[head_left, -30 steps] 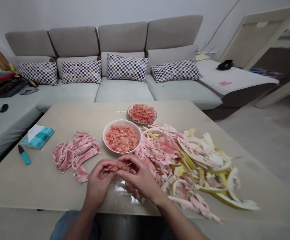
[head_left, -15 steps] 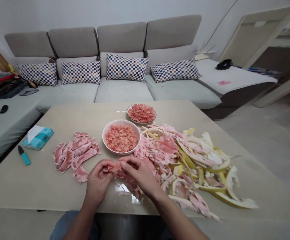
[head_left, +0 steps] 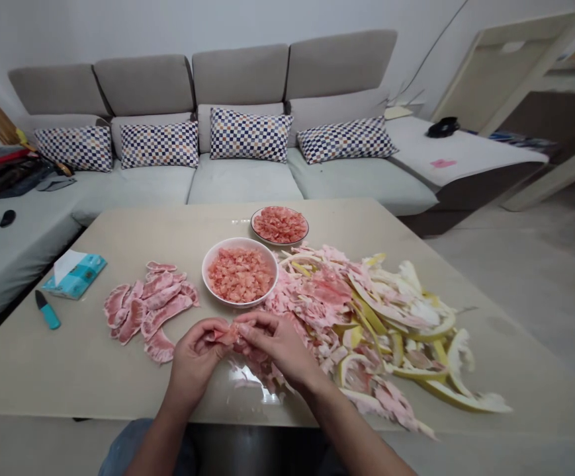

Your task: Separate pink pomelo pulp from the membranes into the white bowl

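Observation:
Between my two hands is a pink pomelo segment (head_left: 228, 335), partly covered by the fingers. My left hand (head_left: 198, 352) pinches its left end, while the fingers of my right hand (head_left: 278, 344) close on its right end. Just beyond them stands a white bowl (head_left: 208, 289) full of loose pink pulp. Several unopened segments (head_left: 149, 305) with pale skin lie in a pile to the left. On the right spreads a heap of pink membranes and yellow-green pomelo peel (head_left: 366, 311), which reaches close to my right hand.
Behind the bowl is a dark-rimmed plate (head_left: 257, 233) of pink pulp. A turquoise tissue pack (head_left: 79, 274) and a small knife with a turquoise handle (head_left: 49, 316) lie on the table's (head_left: 118, 387) left. A grey sofa (head_left: 245, 180) stands beyond.
Both hands keep hold of the segment in nearly the same place. Their fingers have shifted very slightly. The bowl, the piles and the plate stay where they were.

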